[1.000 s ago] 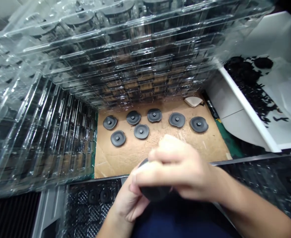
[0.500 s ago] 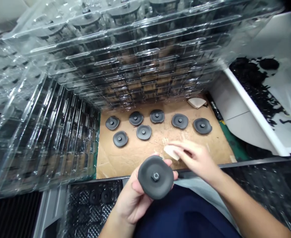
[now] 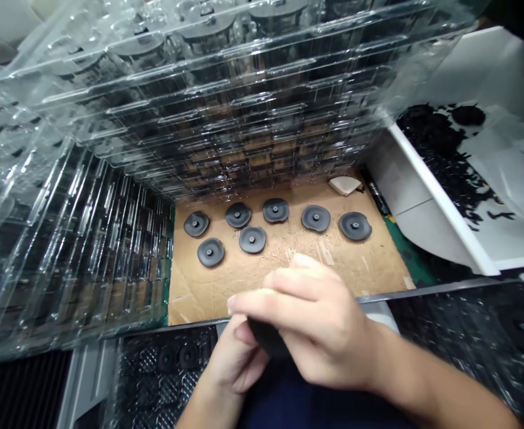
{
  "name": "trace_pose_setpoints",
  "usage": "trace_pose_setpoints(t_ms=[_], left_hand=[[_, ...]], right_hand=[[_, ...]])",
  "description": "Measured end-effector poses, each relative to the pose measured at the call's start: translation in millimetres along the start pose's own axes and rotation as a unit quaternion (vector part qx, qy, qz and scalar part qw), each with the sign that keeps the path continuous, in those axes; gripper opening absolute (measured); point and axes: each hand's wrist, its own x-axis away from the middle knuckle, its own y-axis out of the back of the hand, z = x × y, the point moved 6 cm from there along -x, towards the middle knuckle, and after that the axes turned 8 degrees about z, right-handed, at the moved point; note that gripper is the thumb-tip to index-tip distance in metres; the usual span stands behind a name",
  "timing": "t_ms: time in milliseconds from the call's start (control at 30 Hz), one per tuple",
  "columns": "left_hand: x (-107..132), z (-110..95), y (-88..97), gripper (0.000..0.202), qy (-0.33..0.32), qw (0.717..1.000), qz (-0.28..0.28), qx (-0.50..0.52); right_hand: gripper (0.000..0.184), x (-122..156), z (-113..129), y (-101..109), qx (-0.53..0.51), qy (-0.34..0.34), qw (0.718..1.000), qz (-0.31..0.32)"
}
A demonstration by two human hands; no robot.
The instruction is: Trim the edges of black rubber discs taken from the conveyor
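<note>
Near the front edge, my left hand grips a black round dished disc from below. My right hand is closed over the disc's top, its fingers bent across it, so most of the disc is hidden. A small white pad was in those right fingers half a second ago; now it is out of sight behind them. Beyond the hands, several similar black discs, each with a metal nut-like centre, lie spread on a brown cardboard sheet.
Stacked clear plastic trays rise behind and to the left. At the back right of the cardboard lie a white wedge-shaped pad and a black pen-like tool. A white bin on the right holds black scraps.
My right hand has moved left and down from over the cardboard onto the disc, covering it. The disc has tilted in my left hand. The view has shifted slightly.
</note>
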Motion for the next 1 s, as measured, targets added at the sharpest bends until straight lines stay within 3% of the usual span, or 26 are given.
trace_pose_setpoints(t_ms=[100,200,267,367,467,533,600,700,767,867,933,1000], left_hand=[[-2.4,-2.4,1.1,0.052,-0.032,0.999,-0.006,0.009],[-2.8,-12.7,2.5,0.054,-0.107,0.994,-0.018,0.023],[-2.2,-19.8,1.1,0.049,-0.142,0.989,-0.029,0.017],[-3.8,-27.5,-5.2,0.048,-0.168,0.985,-0.013,0.023],[-7.9,-30.0,-8.9,0.05,-0.17,0.985,0.016,0.032],[-9.7,-28.1,-7.8,0.05,-0.162,0.986,0.009,0.032],[-9.7,-24.7,-7.0,0.049,-0.154,0.988,-0.002,0.032],[-6.6,-21.1,-5.7,0.045,-0.148,0.988,-0.022,0.032],[-4.1,-20.6,-3.5,0.046,-0.146,0.988,-0.034,0.026],[-1.9,-20.8,1.4,0.053,-0.142,0.988,-0.063,0.008],[-2.7,-19.1,0.4,0.055,-0.122,0.991,-0.061,-0.003],[-3.5,-16.7,-2.3,0.052,-0.092,0.994,-0.05,-0.007]], right_hand=[[0.029,13.1,1.4,-2.8,0.063,-0.101,0.991,-0.055],[0.028,24.5,12.1,-5.2,0.104,-0.108,0.987,-0.055],[0.024,28.2,11.2,-8.8,-0.02,-0.1,0.994,-0.037],[0.02,34.6,-8.8,-12.9,-0.241,-0.154,0.958,-0.037],[0.022,47.5,-36.7,-0.9,-0.259,-0.263,0.921,-0.127],[0.025,50.2,-42.1,11.9,-0.203,-0.291,0.919,-0.171],[0.029,42.4,-33.0,22.5,-0.109,-0.264,0.941,-0.182],[0.029,18.7,-4.7,20.2,0.003,-0.132,0.981,-0.143],[0.025,5.7,4.5,6.9,-0.01,-0.079,0.994,-0.079],[0.021,-5.1,-1.8,-12.8,-0.076,-0.109,0.991,0.007],[0.021,-8.6,-4.7,-11.0,-0.04,-0.118,0.992,-0.034],[0.026,-9.1,-0.3,-4.5,0.004,-0.083,0.992,-0.092]])
